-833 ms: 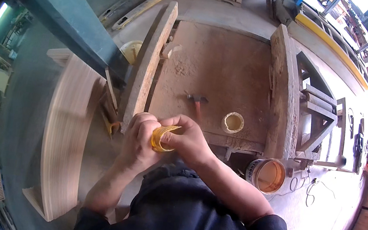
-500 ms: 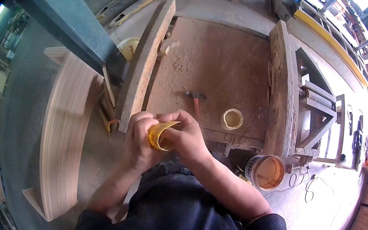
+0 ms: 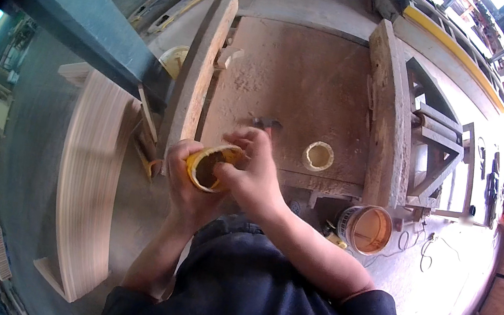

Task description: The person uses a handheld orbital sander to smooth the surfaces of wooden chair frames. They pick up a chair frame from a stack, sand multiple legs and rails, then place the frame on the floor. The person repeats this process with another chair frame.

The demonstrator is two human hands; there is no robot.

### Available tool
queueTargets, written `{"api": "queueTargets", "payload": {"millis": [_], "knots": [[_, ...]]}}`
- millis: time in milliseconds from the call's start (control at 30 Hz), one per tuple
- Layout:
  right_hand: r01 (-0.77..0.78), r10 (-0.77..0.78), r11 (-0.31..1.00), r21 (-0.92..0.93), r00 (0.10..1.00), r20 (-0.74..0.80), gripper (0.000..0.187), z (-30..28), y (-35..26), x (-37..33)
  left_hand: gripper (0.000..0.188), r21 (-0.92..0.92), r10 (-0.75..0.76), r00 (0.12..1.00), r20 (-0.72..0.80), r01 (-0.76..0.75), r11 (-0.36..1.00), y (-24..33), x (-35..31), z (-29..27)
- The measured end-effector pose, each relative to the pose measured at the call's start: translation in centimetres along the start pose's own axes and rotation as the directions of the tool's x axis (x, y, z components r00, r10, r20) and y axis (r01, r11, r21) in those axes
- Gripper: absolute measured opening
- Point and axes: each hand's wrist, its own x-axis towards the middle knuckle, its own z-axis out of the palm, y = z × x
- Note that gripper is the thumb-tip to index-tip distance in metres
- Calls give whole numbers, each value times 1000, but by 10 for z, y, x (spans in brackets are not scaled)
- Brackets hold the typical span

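Note:
A yellow round container (image 3: pixel 192 172) with an open mouth and a dark brown inside is tilted toward me in front of my body. My left hand (image 3: pixel 181 166) is wrapped around its left side. My right hand (image 3: pixel 252 174) is at its right rim, with the thumb reaching over the mouth. The other right fingers are raised past the far rim and smeared by motion, so their grip is unclear. Just beyond, partly hidden by my right hand, a hammer (image 3: pixel 268 124) lies on the dusty wooden bench (image 3: pixel 304 80). A cream-coloured round tub (image 3: pixel 318 157) stands to its right.
Thick timber beams (image 3: pixel 391 113) flank the bench. A bucket (image 3: pixel 373 231) with orange-brown contents stands on the floor at right, near loose cords (image 3: pixel 427 251). On the left are a slatted wooden panel (image 3: pixel 89 184) and a blue-grey post (image 3: pixel 88 23).
The yellow container has turned so its mouth faces me, showing the dark inside. My right fingers have lifted and spread toward the bench, covering more of the hammer.

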Motion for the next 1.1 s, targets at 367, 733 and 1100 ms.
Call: {"api": "queueTargets", "payload": {"millis": [367, 733, 1100], "knots": [[26, -25, 999, -21, 997, 75, 40, -14, -28, 4, 79, -114, -208, 978, 30, 210, 971, -4, -5, 10], [324, -74, 834, -447, 868, 492, 18, -50, -63, 12, 89, -451, 46, 933, 356, 129, 883, -3, 7, -34], [430, -273, 876, -220, 817, 508, 24, -45, -63, -1, 88, -620, 79, 904, 420, 223, 752, -6, 9, -43]]}}
